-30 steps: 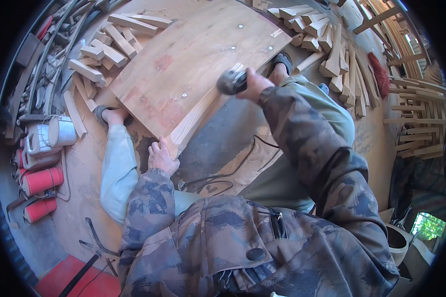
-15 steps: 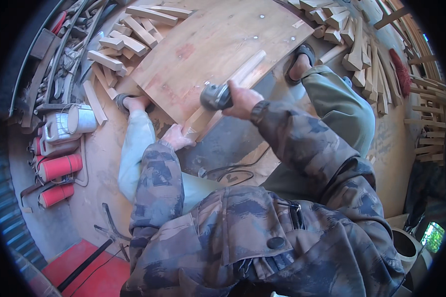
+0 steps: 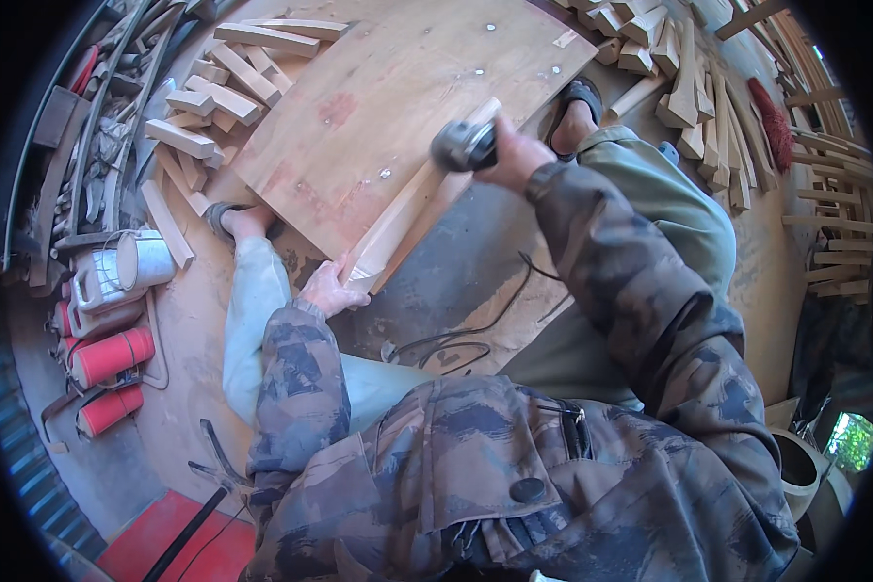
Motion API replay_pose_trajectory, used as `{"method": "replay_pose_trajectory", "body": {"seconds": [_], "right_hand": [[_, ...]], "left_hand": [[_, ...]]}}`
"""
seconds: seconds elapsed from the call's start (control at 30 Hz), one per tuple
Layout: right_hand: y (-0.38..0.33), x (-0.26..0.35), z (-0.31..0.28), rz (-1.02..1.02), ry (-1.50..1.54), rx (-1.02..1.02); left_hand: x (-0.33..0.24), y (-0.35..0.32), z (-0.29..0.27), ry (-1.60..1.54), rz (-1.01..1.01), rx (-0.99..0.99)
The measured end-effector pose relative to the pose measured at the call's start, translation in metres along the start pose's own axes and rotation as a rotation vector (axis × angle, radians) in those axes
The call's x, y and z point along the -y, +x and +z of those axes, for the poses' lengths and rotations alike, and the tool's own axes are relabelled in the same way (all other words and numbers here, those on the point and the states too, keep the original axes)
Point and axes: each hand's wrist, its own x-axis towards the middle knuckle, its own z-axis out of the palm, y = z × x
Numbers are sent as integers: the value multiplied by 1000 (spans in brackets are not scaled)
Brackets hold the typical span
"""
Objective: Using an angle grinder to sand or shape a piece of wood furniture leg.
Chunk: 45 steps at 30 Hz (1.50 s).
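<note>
A long, pale wooden leg-like piece (image 3: 395,226) lies slantwise along the near edge of a wide plywood board (image 3: 344,145). At its near-left end my left hand (image 3: 332,289) grips it, thumb on top. In my right hand (image 3: 519,157) is an angle grinder (image 3: 453,147) with a rounded grey head, held over the far part of the wood. The tool's head is slightly blurred, and it hides part of the wood; whether they touch, I cannot tell. The wood's far tip (image 3: 490,109) shows beyond the tool.
Cut wooden blocks (image 3: 228,97) are heaped left of the board. Shaped wooden pieces (image 3: 713,126) pile up at the right. A black cord (image 3: 446,341) loops on the floor between my legs. Red canisters (image 3: 113,356) and a metal pail (image 3: 145,259) stand at the left.
My right hand has carried the grinder up and to the right, toward the far end of the wood. More of the wood's near part now shows. My left hand still grips the near end.
</note>
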Motion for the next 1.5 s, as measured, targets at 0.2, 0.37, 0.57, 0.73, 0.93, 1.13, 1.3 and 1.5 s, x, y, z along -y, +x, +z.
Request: {"method": "replay_pose_trajectory", "body": {"seconds": [0.2, 0.37, 0.57, 0.73, 0.93, 1.13, 1.3, 1.5], "right_hand": [[32, -32, -23, 213, 39, -104], [-13, 17, 36, -61, 127, -9], [-55, 73, 53, -209, 70, 208], [-49, 52, 39, -194, 9, 193], [-6, -2, 10, -78, 6, -15], [40, -43, -37, 207, -6, -76], [20, -28, 10, 38, 74, -132], [-46, 38, 56, -264, 126, 156]], "left_hand": [[-7, 4, -1, 118, -19, -7], [-17, 1, -2, 40, 5, -2], [-26, -4, -4, 157, -29, -25], [-27, -5, -2, 171, -33, -43], [-8, -2, 1, 126, 33, -86], [-14, 2, 0, 118, 40, -13], [4, 10, 4, 16, 45, -1], [5, 10, 1, 0, -21, 88]]}}
